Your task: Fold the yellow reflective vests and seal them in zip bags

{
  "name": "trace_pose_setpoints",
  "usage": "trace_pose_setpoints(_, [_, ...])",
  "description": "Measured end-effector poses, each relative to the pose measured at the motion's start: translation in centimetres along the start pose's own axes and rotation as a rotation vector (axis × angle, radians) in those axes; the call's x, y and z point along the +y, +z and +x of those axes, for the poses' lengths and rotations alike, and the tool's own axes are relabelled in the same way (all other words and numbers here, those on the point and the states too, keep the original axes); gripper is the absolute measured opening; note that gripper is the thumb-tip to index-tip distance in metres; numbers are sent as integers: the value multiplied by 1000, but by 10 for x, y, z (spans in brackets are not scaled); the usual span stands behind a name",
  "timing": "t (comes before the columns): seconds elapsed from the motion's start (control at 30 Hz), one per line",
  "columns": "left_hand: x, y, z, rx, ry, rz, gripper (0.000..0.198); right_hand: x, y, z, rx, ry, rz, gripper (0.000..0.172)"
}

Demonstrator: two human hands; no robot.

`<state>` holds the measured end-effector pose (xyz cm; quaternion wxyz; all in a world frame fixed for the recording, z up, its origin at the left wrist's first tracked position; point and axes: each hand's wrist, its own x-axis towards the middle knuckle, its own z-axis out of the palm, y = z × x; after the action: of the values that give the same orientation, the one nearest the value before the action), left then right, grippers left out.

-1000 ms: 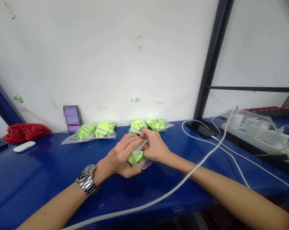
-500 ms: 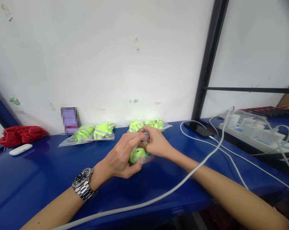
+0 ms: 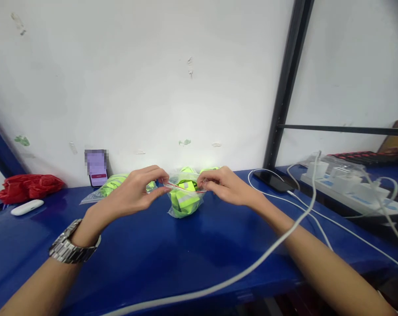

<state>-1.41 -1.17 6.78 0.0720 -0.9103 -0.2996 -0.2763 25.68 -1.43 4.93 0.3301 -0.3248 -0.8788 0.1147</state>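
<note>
Between my hands hangs or stands a clear zip bag [image 3: 185, 205] with a folded yellow-green reflective strap or vest [image 3: 186, 197] inside. Its red-lined zip edge faces me. My left hand [image 3: 138, 189], with a metal watch on the wrist, pinches the left end of that edge. The right end is pinched by my right hand [image 3: 223, 186]. Whether the bag's bottom rests on the table cannot be made out. Behind my left hand lies another bagged yellow-green bundle [image 3: 112, 183], partly covered. More yellow-green bundles [image 3: 208, 170] show behind the held bag and my right hand.
On the blue table [image 3: 146, 259] lie a red plastic bag [image 3: 30, 188] and a white case [image 3: 27, 207]. A phone [image 3: 96, 169] leans on the wall. A white cable [image 3: 251, 267] crosses in front of my right forearm. Rightward are another phone [image 3: 273, 181] and a power strip [image 3: 353, 184].
My hands have moved apart to the two ends of the bag's zip edge, which is now stretched between them. The bag has turned upright, and my left hand has shifted left.
</note>
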Motion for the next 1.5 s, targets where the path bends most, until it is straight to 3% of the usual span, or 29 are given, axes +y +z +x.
trace_pose_setpoints(0.1, [-10, -11, 8, -85, -48, -38, 24, -7, -12, 1, -44, -52, -76, 22])
trace_pose_setpoints(0.2, [-21, -16, 14, -59, -88, -23, 27, -2, -17, 6, -36, -159, -137, 25])
trace_pose_setpoints(0.37, [-35, -6, 17, 29, -190, -122, 27, 24, -12, 20, 77, -170, -128, 24])
trace_pose_setpoints(0.5, [-35, 4, 18, 63, -248, -242, 27, 29, -6, 23, 144, -154, -25, 22])
trace_pose_setpoints(0.63, [-28, 5, 21, 61, -199, -223, 23, 26, -4, 20, 206, -112, 72, 21])
trace_pose_setpoints(0.77, [-29, 3, 20, 20, -158, -132, 26, 29, -5, 19, 244, -142, 0, 17])
trace_pose_setpoints(1.1, [-30, 10, 13, 123, -176, -207, 20, 26, -9, 21, 166, -213, 3, 11])
trace_pose_setpoints(1.3, [-33, 14, 15, 187, -218, -191, 15, 27, -19, 19, 142, -137, 18, 12])
trace_pose_setpoints(1.5, [-36, 18, 14, 254, -233, -154, 10, 27, -11, 22, 156, -33, 134, 16])
